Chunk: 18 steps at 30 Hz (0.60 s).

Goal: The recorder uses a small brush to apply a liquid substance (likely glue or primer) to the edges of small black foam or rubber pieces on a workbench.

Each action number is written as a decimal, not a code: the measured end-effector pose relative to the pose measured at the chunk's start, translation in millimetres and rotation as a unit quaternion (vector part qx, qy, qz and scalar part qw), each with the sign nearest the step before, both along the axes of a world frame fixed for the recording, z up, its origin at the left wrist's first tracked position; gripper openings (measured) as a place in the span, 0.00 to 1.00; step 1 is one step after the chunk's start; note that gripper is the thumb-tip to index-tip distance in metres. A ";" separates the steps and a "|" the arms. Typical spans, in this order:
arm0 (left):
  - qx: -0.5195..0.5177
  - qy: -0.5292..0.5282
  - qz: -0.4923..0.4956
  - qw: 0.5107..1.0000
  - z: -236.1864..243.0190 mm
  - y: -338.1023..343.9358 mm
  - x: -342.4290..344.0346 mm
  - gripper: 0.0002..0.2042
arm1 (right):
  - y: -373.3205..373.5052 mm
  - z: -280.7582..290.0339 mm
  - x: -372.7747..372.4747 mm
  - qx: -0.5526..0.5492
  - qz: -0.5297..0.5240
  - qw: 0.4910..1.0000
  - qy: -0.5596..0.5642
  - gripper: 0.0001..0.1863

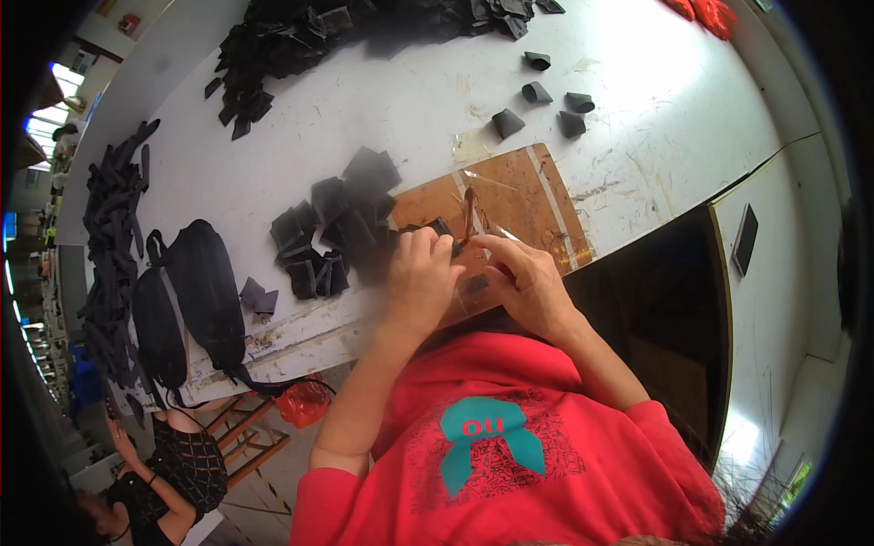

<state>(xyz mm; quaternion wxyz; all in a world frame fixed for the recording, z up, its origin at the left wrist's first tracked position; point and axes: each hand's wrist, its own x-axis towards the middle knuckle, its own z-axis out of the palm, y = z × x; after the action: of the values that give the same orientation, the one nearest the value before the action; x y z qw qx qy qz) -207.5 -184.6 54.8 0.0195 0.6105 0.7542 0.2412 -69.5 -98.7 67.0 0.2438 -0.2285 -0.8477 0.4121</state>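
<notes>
Over the brown board (528, 196) at the bench (637, 100) edge, the left hand (421, 273) and right hand (523, 278) pinch a small black fabric piece (446, 229) in their fingers; it looks light, floppy, best gripped at its edges.

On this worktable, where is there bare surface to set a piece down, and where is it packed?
Bare white table lies between the four folded black pieces and the brown board, and between the far black heap and the small black stack. It is crowded on the board where the left hand and right hand work.
</notes>
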 end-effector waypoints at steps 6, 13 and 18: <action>0.062 -0.110 -0.047 0.991 -6.0 -1.6 -14.9 0.05 | -3.0 2.2 9.7 0.024 -0.046 0.998 -0.024 0.15; 0.001 -0.572 -0.025 0.820 30.9 -16.2 2.7 0.04 | -14.1 14.5 0.3 -0.116 -0.004 0.992 0.045 0.14; 0.201 -0.609 0.149 0.753 35.5 -23.5 29.1 0.09 | -21.9 13.8 -1.7 0.029 -0.089 0.993 0.065 0.11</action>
<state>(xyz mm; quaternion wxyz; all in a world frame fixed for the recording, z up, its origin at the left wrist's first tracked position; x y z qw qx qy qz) -178.4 -208.1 90.2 0.3150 0.2044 0.5983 0.7079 -71.2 -120.6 80.8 0.3406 -0.2684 -0.8179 0.3781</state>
